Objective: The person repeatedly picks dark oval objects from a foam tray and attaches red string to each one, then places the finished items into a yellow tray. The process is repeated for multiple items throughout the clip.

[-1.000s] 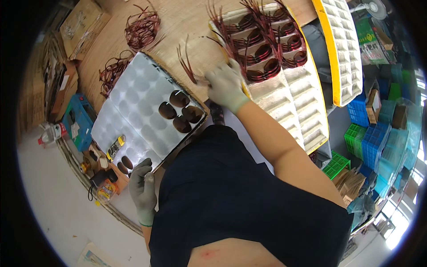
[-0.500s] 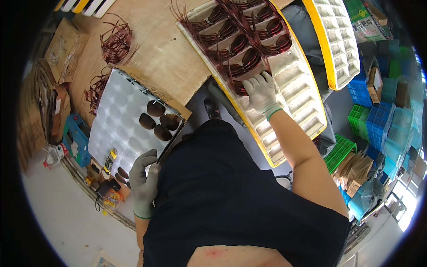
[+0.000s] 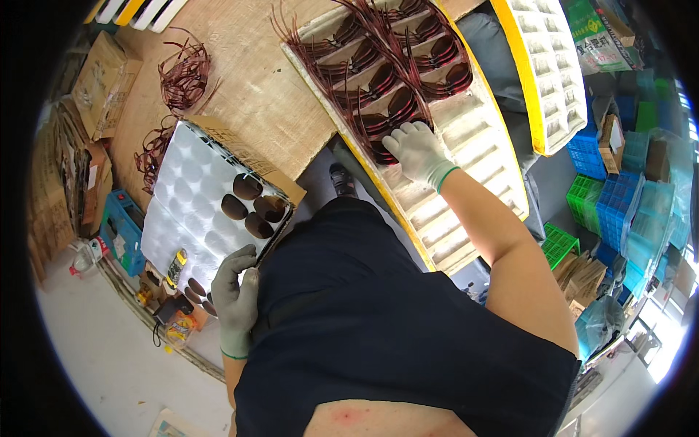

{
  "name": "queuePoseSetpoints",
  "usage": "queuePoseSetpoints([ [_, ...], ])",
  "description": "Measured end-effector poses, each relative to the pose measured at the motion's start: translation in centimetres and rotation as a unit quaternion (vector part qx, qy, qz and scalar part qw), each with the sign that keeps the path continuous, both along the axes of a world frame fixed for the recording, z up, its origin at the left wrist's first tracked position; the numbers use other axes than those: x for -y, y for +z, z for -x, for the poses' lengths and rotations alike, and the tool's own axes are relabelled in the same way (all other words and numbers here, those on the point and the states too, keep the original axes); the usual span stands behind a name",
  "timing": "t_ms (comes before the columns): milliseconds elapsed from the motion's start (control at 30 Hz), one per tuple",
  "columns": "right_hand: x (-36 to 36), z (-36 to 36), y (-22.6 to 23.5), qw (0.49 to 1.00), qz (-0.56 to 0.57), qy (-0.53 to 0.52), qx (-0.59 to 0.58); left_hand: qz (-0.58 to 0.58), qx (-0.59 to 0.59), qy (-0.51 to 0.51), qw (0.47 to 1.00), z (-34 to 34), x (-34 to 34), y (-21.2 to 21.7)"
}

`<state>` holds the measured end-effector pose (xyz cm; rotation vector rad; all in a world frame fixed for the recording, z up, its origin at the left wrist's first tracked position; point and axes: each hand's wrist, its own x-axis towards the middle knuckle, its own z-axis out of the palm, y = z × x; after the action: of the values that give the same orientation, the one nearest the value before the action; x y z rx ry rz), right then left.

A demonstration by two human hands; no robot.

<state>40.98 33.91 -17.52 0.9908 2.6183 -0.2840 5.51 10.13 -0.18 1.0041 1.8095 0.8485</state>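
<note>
My right hand (image 3: 416, 151), in a white glove, reaches forward onto a long cream compartment tray (image 3: 466, 153). Its fingers curl over a dark coil with red wire leads (image 3: 376, 148) at the near end of the filled rows. More such coils (image 3: 393, 65) fill the compartments beyond. My left hand (image 3: 234, 297), in a grey glove, grips the near corner of a white moulded tray (image 3: 182, 197). Several dark oval coils (image 3: 247, 188) lie in that tray's pockets near its right edge. My dark shirt hides the space between the two arms.
A brown cardboard sheet (image 3: 247, 87) lies between the trays, with loose red wire bundles (image 3: 182, 73) at its left. A second yellow-edged tray (image 3: 546, 65) stands to the right. Blue and green crates (image 3: 619, 197) are stacked far right; cardboard boxes (image 3: 91, 73) and a blue box (image 3: 120, 226) sit left.
My right hand left the white moulded tray, swung right to the cream tray and settled on a coil there. My left hand rose to the white tray's corner.
</note>
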Motion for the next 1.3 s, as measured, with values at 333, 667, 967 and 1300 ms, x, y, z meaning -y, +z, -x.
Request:
queuePoseSetpoints([
  [333, 11.2, -5.9, -1.9, 0.903, -0.172, -0.332, -0.212, -0.025, 0.008, -0.001, 1.0, -0.2, 0.2, -0.7],
  [667, 9.0, -8.4, -4.2, 0.864, -0.057, -0.485, -0.121, -0.037, 0.002, -0.002, 0.999, -0.3, -0.5, -0.2],
  [967, 7.0, -8.6, -3.3, 0.872, -0.094, -0.452, -0.164, -0.054, 0.022, 0.015, 0.998, 0.5, 0.1, -0.6],
  [1300, -1.7, -1.6, -2.9, 0.891, -0.089, -0.416, -0.157, -0.086, 0.022, 0.067, 0.994, 1.4, 2.6, -0.7],
])
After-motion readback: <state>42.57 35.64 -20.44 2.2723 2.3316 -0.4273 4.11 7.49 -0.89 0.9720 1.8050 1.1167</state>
